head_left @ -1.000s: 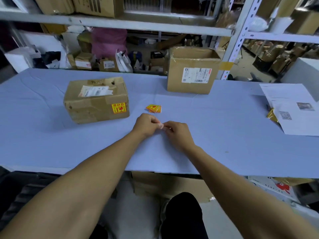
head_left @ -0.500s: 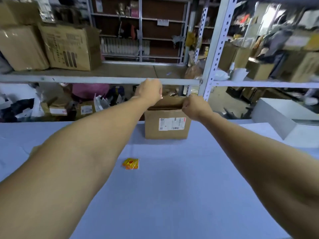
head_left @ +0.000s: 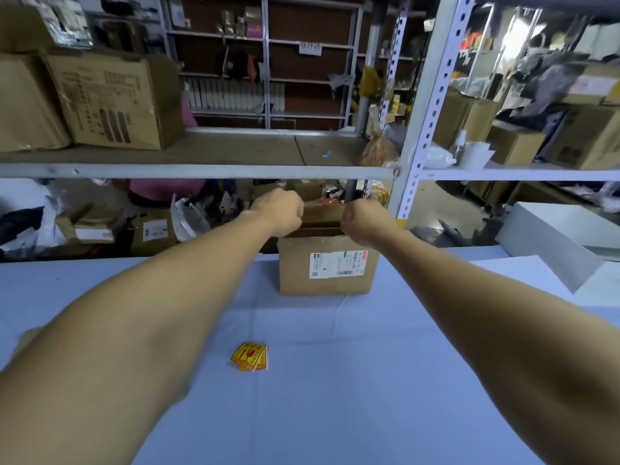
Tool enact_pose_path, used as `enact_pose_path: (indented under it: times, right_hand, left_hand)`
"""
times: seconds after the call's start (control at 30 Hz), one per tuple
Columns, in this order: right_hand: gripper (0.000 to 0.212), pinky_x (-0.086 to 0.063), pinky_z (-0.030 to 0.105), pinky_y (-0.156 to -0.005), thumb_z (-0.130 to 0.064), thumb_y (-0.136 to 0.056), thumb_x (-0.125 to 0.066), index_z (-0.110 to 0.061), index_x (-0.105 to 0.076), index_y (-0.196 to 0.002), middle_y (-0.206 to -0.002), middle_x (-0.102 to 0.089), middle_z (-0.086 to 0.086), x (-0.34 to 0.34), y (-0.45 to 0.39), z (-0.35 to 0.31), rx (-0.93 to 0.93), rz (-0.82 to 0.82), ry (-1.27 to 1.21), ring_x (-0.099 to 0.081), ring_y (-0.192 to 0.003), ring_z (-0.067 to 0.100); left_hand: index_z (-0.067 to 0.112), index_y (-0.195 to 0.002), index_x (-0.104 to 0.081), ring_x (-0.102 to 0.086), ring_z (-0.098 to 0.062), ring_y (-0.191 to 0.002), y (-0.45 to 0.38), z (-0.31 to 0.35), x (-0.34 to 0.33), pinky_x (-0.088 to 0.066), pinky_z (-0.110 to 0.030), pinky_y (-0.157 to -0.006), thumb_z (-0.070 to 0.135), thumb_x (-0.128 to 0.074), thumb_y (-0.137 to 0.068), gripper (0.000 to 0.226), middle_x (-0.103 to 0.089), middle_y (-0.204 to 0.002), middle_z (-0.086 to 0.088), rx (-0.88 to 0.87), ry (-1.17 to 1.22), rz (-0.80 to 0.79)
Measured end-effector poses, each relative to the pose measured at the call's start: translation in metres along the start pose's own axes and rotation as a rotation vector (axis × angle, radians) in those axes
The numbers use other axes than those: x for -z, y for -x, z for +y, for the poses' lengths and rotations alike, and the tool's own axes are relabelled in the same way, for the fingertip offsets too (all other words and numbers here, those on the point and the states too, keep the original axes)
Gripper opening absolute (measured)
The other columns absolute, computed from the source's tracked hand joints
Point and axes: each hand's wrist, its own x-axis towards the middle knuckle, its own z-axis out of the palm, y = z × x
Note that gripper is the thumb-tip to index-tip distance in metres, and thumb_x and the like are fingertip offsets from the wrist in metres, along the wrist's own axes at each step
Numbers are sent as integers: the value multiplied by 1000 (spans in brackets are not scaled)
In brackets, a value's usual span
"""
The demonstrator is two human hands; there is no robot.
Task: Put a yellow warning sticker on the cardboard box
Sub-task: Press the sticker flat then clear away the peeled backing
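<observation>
An open-topped cardboard box (head_left: 295,270) with a white shipping label stands at the far edge of the blue table. Both my arms stretch out to its top. My left hand (head_left: 280,209) is fisted over the box's left top corner, and my right hand (head_left: 364,219) is fisted over the right top corner. Their fingers curl away from me, so anything inside them is hidden. A small stack of yellow warning stickers (head_left: 250,356) lies on the table between my forearms. A tan corner of another cardboard box (head_left: 28,334) peeks out behind my left forearm.
The blue table (head_left: 335,397) spreads in front of me. A metal shelf rail (head_left: 201,170) runs above the open box, with a perforated upright (head_left: 424,112) to its right. A white box (head_left: 553,236) sits at the table's right. Cartons and clutter fill the shelves behind.
My hands left the near middle of the table, where they pinched something small together, and reached out to the far box. They now sit a little apart over its top. The view tilted upward.
</observation>
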Motion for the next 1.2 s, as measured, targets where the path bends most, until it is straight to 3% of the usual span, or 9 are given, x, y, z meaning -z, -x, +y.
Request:
enact_pose_path:
  times: [0.07,0.2,0.3,0.43,0.67,0.77,0.93,1.07,1.2]
  right_hand:
    - [36,-27,25,-45,-7,-87,-46,-18,-37,-54,-57,-42,2,-2,24,-15,34,-26,14,-40,-51,19]
    - [26,-33,28,-50,-14,-87,-50,-11,-53,-62,-67,-58,9,-11,80,-57,90,-108,20,-51,-63,28]
    - [19,-37,30,-66,-12,-88,-49,-5,-65,-82,-88,-63,17,-23,123,-98,141,-119,13,-59,-86,37]
    - [19,-47,35,-65,-10,-88,-47,1,-60,-79,-83,-61,18,-46,169,-166,251,-196,35,-58,-80,36]
    - [26,-54,43,-85,-12,-87,-48,-4,-71,-97,-108,-72,14,-86,204,-224,418,-257,64,-63,-102,34]
    - [26,-53,41,-89,-20,-90,-54,-11,-65,-112,-118,-67,10,-95,204,-225,358,-254,-48,-59,-112,31]
    - [70,-44,32,-62,-32,-86,-69,-28,-36,-147,-131,-55,17,-113,200,-225,277,-309,-136,-56,-109,32]
    - [91,-47,42,-93,-21,-82,-77,-31,-22,-154,-142,-50,16,-128,202,-229,260,-421,-207,-49,-126,37]
    - [99,-42,40,-102,-14,-81,-78,-37,-15,-155,-145,-48,13,-146,199,-222,263,-501,-288,-49,-126,37]
  left_hand:
    - [24,-79,-67,-64,-27,-89,29,-16,-3,-49,-43,-85,18,-57,-87,14,-67,-90,-4,18,-8,-53]
    - [22,-82,-67,-65,-30,-91,113,-64,7,-50,-35,-69,16,-57,-86,12,-68,-94,-6,72,-3,-123]
    - [17,-97,-69,-60,-29,-90,185,-106,19,-56,-45,-83,18,-57,-91,13,-63,-99,-8,170,-3,-119]
    - [14,-88,-70,-62,-36,-94,278,-162,24,-56,-45,-82,33,-58,-91,23,-65,-90,-11,332,7,-94]
    - [25,-136,-53,-47,-39,-120,370,-221,13,-48,-45,-97,60,-69,-74,72,-47,-131,-17,546,47,-77]
    - [32,-148,-35,-31,-41,-136,386,-234,4,-39,-52,-108,47,-76,-75,84,-33,-146,-19,548,113,-78]
    - [47,-152,-7,-28,-43,-144,394,-246,-16,-36,-54,-112,41,-88,-65,119,-19,-158,-20,600,354,-71]
    - [39,-156,-11,-41,-34,-138,385,-243,-36,-42,-36,-105,21,-90,-67,120,-37,-154,-11,488,573,-4]
    - [33,-154,-27,-45,-30,-135,373,-249,-51,-41,-26,-101,8,-85,-73,103,-40,-153,-8,440,641,54]
